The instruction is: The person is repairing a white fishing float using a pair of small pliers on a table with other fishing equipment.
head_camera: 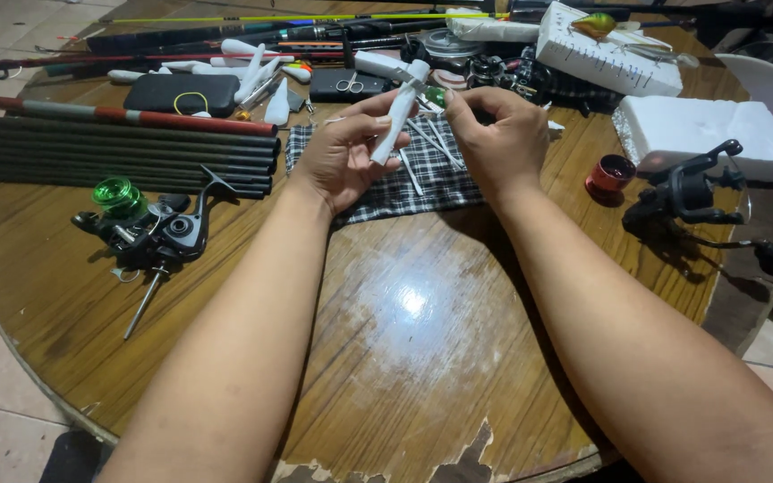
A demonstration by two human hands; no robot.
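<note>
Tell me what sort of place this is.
Probably a home workbench for fishing tackle: a worn round wooden table on a tiled floor, with spinning reels, bundled rod sections and white foam blocks.

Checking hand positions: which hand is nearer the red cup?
Right. The right hand is just left of the red cup; the left hand, holding a white float, lies farther left.
</note>
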